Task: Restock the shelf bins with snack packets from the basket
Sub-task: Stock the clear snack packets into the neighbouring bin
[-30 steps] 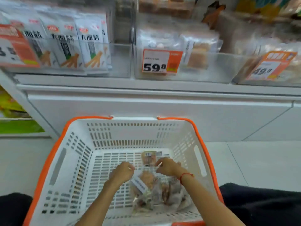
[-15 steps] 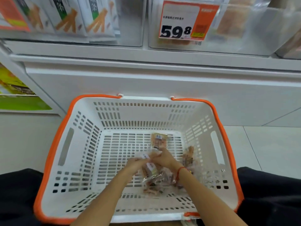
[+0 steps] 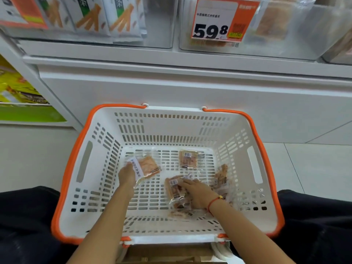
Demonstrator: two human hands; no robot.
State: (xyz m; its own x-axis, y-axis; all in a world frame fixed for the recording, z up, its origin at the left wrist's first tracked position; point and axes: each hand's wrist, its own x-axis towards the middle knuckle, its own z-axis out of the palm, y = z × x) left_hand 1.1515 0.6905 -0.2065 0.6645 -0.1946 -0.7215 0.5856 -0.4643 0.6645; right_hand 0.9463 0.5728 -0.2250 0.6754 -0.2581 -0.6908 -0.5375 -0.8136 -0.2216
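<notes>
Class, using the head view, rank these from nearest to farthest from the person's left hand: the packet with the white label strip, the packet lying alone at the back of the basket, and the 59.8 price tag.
1. Labelled packet: held in the left hand, basket's left.
2. Lone packet: back of the basket floor, to the right.
3. Price tag: up on the shelf bin.

The left hand [image 3: 127, 175] covers the near corner of the clear packet [image 3: 145, 167] it holds, and its fingers are tucked out of sight underneath. Under the right hand [image 3: 198, 194], a heap of packets [image 3: 176, 193] is part buried, so there's no counting them. Past that hand's wrist, one packet [image 3: 221, 177] stands against the basket wall [image 3: 238, 149], label unreadable. Far above both hands, the price tag [image 3: 224, 20] is cropped at the top edge, its small print a blur.
</notes>
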